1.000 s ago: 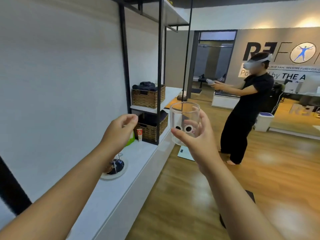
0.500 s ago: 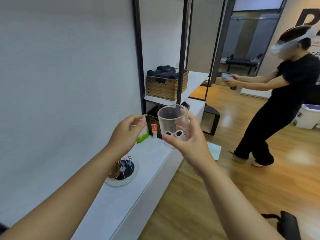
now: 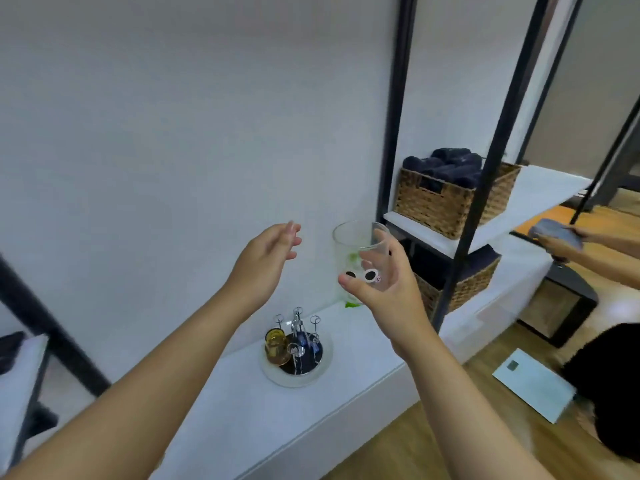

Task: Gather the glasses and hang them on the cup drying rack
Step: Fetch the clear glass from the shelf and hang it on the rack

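Above the rack (image 3: pixel 297 348) on the counter (image 3: pixel 242 403), the right hand (image 3: pixel 384 285) grips a glass (image 3: pixel 356 258) upright, the left hand (image 3: pixel 265 261) relaxed and empty; next it must turn over onto a free peg.

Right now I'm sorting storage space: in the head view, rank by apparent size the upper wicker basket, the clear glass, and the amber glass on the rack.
1. Upper wicker basket
2. Clear glass, held in the right hand; it is nearer the camera, so it looks enlarged
3. Amber glass
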`<state>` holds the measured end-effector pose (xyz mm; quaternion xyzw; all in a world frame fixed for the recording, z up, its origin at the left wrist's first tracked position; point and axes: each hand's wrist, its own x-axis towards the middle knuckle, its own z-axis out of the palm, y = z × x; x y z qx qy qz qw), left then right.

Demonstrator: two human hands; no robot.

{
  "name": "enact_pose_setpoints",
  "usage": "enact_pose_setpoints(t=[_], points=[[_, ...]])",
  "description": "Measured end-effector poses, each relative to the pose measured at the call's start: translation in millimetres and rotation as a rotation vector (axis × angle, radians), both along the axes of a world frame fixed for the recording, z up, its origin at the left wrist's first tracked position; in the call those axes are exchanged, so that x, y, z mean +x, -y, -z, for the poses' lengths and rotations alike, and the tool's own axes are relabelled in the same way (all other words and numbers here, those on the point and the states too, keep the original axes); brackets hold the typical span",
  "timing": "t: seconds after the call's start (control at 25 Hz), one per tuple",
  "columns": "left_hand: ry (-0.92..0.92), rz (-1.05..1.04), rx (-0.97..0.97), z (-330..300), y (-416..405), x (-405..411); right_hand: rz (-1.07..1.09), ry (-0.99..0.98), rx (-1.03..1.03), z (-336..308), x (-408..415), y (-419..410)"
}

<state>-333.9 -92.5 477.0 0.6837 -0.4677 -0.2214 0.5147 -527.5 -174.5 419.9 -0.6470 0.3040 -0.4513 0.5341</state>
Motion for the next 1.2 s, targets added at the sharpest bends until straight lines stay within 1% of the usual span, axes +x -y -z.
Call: enact_pose_setpoints(t=[0.12,0.2,0.4,0.6,0.68,0.8,0.88,1.0,1.08,1.16,1.2], points=[[-0.016,-0.148,0.011,5,-4,-22,-0.158,-0.017,0.022,15,-6,31],[-0.037,-0.207,0.024,15,-3,-45,-0.264,-0.047,0.03,29,-10,48],[-0.049,-0.201,0.102,40,17,-90,-0.437,-0.051,0.088,55,-7,69],[-0.042,-0.325,0.049,65,56,-93,-0.536,-0.047,0.141,80,12,86],[-0.089,-0.365,-0.002,81,68,-85,-0.567,0.013,0.258,94,14,99],[-0.204,-0.387,-0.064,112,86,-68,-0.602,0.226,0.658,126,23,109],[-0.228,-0.364,-0.073,133,99,-60,-0.604,0.331,0.88,146,34,111],[-0.163,-0.287,-0.055,156,109,-43,-0.512,0.408,1.012,164,54,114],[-0.181,-0.279,-0.058,177,106,-15,-0.435,0.441,1.063,179,66,124],[-0.226,-0.411,-0.065,217,98,22,-0.403,0.444,1.083,202,76,134],[-0.212,-0.494,-0.036,245,94,40,-0.395,0.436,1.091,215,79,139]])
